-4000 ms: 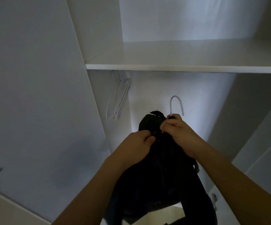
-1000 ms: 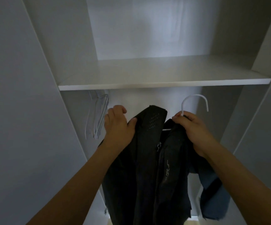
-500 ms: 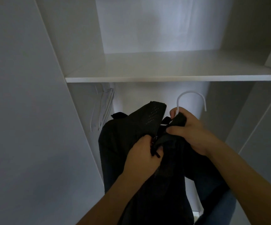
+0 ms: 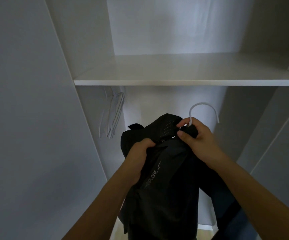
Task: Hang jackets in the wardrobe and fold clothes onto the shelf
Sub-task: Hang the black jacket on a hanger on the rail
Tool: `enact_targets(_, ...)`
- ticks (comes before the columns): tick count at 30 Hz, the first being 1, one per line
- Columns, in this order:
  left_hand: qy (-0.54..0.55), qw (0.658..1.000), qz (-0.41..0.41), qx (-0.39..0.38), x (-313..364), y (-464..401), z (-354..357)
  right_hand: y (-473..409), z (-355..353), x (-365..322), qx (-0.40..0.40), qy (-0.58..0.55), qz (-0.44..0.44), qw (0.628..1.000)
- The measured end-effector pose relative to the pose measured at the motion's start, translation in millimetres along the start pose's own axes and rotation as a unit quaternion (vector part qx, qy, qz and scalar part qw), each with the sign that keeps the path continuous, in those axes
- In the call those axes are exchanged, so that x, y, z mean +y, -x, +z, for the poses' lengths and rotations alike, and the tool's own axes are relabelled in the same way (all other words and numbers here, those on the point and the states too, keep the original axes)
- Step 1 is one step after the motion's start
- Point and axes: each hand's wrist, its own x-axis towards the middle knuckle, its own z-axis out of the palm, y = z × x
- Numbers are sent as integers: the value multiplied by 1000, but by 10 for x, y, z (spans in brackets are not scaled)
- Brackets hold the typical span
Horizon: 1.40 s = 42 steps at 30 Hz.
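Observation:
A black jacket (image 4: 166, 179) with pale lettering on its front hangs in front of me on a white hanger (image 4: 203, 109), whose hook sticks up above the collar. My right hand (image 4: 194, 135) grips the collar and the hanger's neck together. My left hand (image 4: 140, 153) clutches the jacket's front fabric near the zip, just below the collar. The jacket is held below the white shelf (image 4: 183, 82) of the open wardrobe. The hook is free in the air, apart from any rail; the rail itself is hidden under the shelf.
Several empty white hangers (image 4: 113, 115) hang under the shelf at the left. The wardrobe's left wall (image 4: 27, 118) and right wall (image 4: 270, 135) bound the compartment. A strip of pale floor (image 4: 204, 234) shows below.
My left hand left the jacket's left shoulder and came down to the front by the zip, where it now clutches the fabric. My right hand kept its hold on collar and hanger.

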Motion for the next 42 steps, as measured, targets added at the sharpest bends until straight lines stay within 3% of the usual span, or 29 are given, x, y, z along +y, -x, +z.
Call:
enact_targets(5,-58,992,95,-53,11,32,-60,62,9,56,-27,-14,16,999)
enact_targets(8,-100,979,176,-10,-37,-6,-21,82,3,47,-96,-14,33,995)
enact_targets(12,-148,961,234,18,-37,-27,21,80,37,-7,-97,-28,48,994)
enact_targets(20,-57,992,116,-15,95,-2,-75,79,91,45,-130,139,-5,982)
enact_targets(28,-72,992,85,-52,103,-21,-146,99,144,137,-135,92,-24,986)
enact_targets(37,-82,993,84,-11,58,-41,-76,118,180,138,-151,100,-28,983)
enact_targets(42,-108,991,76,-31,44,-84,-135,111,132,185,-137,41,22,989)
